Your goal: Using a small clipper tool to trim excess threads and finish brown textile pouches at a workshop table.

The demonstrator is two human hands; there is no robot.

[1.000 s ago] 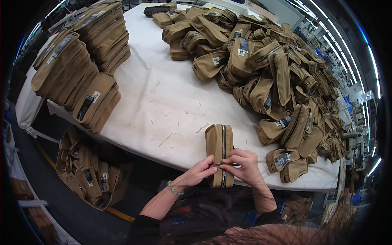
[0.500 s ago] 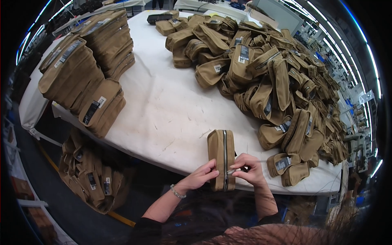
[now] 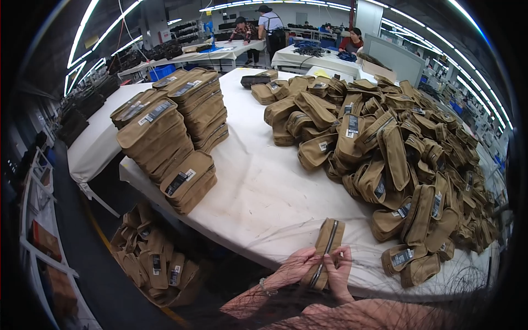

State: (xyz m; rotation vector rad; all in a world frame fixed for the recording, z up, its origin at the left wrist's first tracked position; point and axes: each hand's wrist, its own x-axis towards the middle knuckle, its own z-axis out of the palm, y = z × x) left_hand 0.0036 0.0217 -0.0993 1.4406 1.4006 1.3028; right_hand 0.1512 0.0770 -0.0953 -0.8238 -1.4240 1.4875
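A tan fabric pouch [image 3: 330, 236] with a dark zipper along its upper face stands tilted at the table's near edge. My left hand [image 3: 296, 267] grips its left side, fingers closed, with a beaded bracelet at the wrist. My right hand [image 3: 339, 270] is closed on the right side, its thumb lying at the zipper line. Whether a zipper pull sits between those fingers is hidden. To the right, a large heap of similar pouches [image 3: 352, 140] spreads over the white table [image 3: 250, 181].
Neat stacks of tan pouches [image 3: 157, 135] stand at the table's left. On the floor, lower left, is a container of more pouches [image 3: 157, 264]. A dark pouch [image 3: 256, 81] lies at the far end. Several people [image 3: 272, 27] are at tables farther back.
My view has lifted, so the far room and people now show. The pouch has tilted to the right, and my hands have come closer together along its zipper.
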